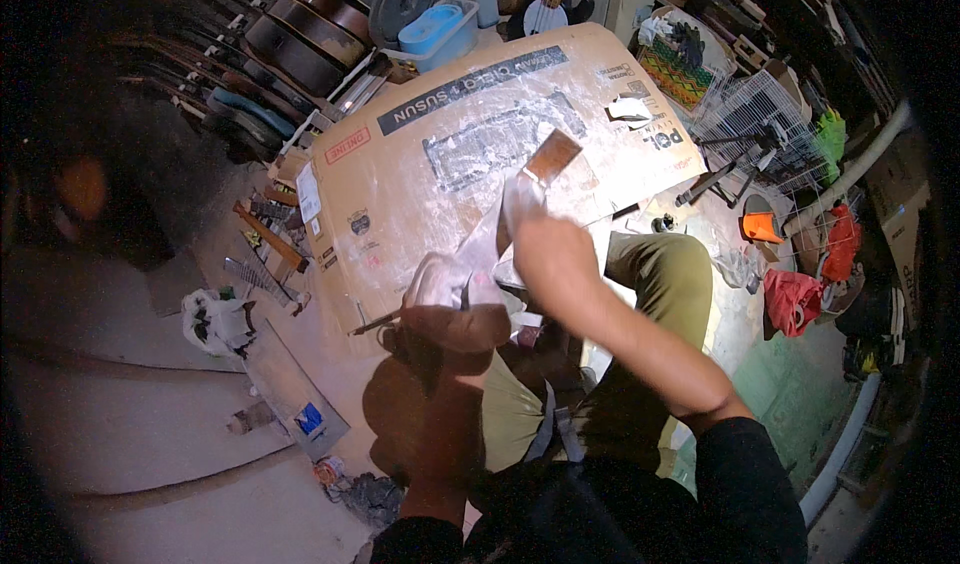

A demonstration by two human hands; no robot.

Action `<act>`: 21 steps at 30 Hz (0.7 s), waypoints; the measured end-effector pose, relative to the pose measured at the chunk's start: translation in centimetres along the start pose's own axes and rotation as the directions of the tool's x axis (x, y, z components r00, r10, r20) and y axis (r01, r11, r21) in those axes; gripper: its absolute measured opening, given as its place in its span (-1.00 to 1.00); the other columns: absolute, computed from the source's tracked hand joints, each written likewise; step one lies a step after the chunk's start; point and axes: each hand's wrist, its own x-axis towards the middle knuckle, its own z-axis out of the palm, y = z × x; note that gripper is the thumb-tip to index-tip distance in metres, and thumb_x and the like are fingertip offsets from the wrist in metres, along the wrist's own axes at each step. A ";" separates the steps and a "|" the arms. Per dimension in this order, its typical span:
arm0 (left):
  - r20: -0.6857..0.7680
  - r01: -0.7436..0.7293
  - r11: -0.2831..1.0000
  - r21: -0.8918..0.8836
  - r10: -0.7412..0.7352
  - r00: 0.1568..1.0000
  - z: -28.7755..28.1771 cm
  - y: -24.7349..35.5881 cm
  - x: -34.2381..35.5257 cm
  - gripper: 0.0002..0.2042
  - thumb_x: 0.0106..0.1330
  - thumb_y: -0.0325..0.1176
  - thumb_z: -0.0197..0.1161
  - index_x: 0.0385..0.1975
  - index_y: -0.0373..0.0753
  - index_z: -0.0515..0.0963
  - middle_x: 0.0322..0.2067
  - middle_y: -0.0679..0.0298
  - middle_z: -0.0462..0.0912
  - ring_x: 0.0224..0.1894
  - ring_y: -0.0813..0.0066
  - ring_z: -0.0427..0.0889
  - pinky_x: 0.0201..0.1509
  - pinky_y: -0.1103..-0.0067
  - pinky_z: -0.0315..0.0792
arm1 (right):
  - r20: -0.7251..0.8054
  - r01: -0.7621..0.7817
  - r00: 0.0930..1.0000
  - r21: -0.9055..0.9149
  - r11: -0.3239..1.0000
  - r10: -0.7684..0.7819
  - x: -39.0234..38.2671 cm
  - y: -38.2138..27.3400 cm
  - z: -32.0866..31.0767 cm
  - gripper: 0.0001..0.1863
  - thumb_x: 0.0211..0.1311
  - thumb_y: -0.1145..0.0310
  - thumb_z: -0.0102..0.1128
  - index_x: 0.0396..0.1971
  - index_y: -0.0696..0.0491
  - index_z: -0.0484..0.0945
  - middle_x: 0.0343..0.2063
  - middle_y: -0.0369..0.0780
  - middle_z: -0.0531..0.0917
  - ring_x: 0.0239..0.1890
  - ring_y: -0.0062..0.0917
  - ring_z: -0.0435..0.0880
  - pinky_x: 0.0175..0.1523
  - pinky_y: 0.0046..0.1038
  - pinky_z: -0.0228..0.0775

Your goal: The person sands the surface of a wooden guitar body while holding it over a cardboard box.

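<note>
A long, pale, dusty piece (pixel 492 232) with a brown rectangular end (pixel 552 156) slants over the cardboard (pixel 390 184). My left hand (pixel 455 304), coated in pale dust, is closed round the near end of this piece. My right hand (pixel 555 259) is closed over the piece's middle, its fingers blurred; what is in them is hidden. A thin dark stick (pixel 372 324) juts out left of my left hand. A small white object (pixel 628 110) lies near the cardboard's far right corner. My knees in olive trousers (pixel 670 294) are below my hands.
Several guitars (pixel 300 44) line the back left, beside a blue tub (pixel 430 34). A wire cage (pixel 760 124), a red cloth (pixel 790 299) and an orange object (pixel 760 226) are at right. A white bag (pixel 215 319), tools and scraps lie at left.
</note>
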 end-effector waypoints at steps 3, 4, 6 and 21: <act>0.004 -0.042 0.994 0.097 0.042 0.999 -0.2 -0.1 0.9 -0.82 0.17 -0.44 0.10 -0.63 -0.28 0.31 -0.64 0.28 0.34 -0.58 0.51 0.32 -0.47 0.56 0.23 | 0.184 -0.079 0.981 0.084 0.993 0.062 3.5 2.4 0.2 -0.39 0.15 0.51 -0.07 0.28 -0.04 0.36 -0.29 0.12 0.66 -0.28 -0.08 0.69 -0.15 -0.13 0.55; -0.041 0.051 0.997 -0.052 -0.053 0.998 0.3 0.5 1.2 -0.80 0.18 -0.41 0.12 -0.64 -0.27 0.30 -0.64 0.30 0.34 -0.57 0.52 0.33 -0.46 0.57 0.24 | 0.063 0.064 0.995 0.186 0.981 -0.077 4.8 5.4 0.5 -0.42 0.13 0.52 -0.08 0.23 -0.02 0.41 -0.29 0.13 0.65 -0.28 -0.06 0.68 -0.15 -0.11 0.53; -0.108 0.156 0.953 -0.258 -0.188 0.976 0.7 0.4 1.7 -0.76 0.20 -0.36 0.15 -0.64 -0.24 0.29 -0.65 0.32 0.34 -0.57 0.54 0.35 -0.46 0.58 0.26 | -0.136 0.213 0.974 0.297 0.931 -0.180 4.3 7.2 -1.5 -0.42 0.06 0.59 -0.10 0.17 0.06 0.46 -0.30 0.11 0.66 -0.34 -0.14 0.69 -0.22 -0.22 0.51; -0.052 0.097 0.882 -0.462 -0.136 0.989 -0.8 -2.4 4.1 -0.69 0.27 -0.22 0.17 -0.61 -0.25 0.29 -0.62 0.33 0.30 -0.56 0.57 0.33 -0.44 0.59 0.28 | -0.078 0.244 0.962 0.673 0.698 -0.261 0.3 7.1 2.6 -0.16 0.04 0.52 0.03 0.42 -0.09 0.07 -0.20 0.18 0.60 -0.17 0.10 0.59 0.02 -0.10 0.44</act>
